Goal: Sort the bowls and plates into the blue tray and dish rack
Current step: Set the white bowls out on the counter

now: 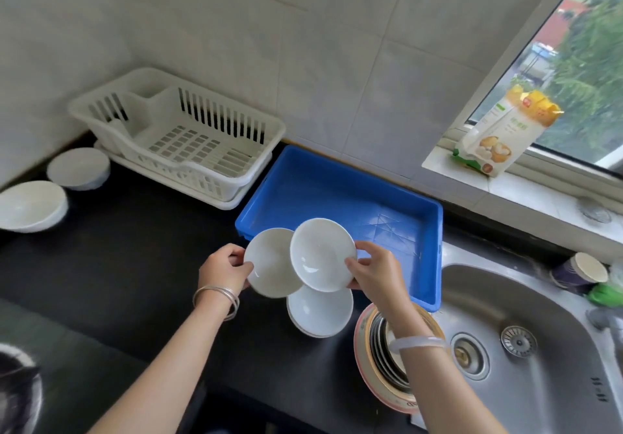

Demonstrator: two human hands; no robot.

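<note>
My left hand (pixel 224 270) grips a small white plate (pixel 269 265) by its left rim. My right hand (pixel 376 270) holds a second small white plate (pixel 320 253) by its right rim, overlapping the first. Both are lifted just over the front edge of the blue tray (pixel 337 190), which holds nothing. Below them a short stack of white plates (pixel 320 312) rests on the black counter. The white dish rack (pixel 182 136) stands at the back left with nothing in it. Two white bowls (pixel 79 167) (pixel 32 206) sit upside down at far left.
A steel sink (pixel 526 325) fills the right side, with a pink-rimmed stack of metal dishes (pixel 384 362) at its left edge under my right forearm. A paper cup (pixel 580 270) stands behind the sink. A food packet (pixel 502 133) leans on the window sill.
</note>
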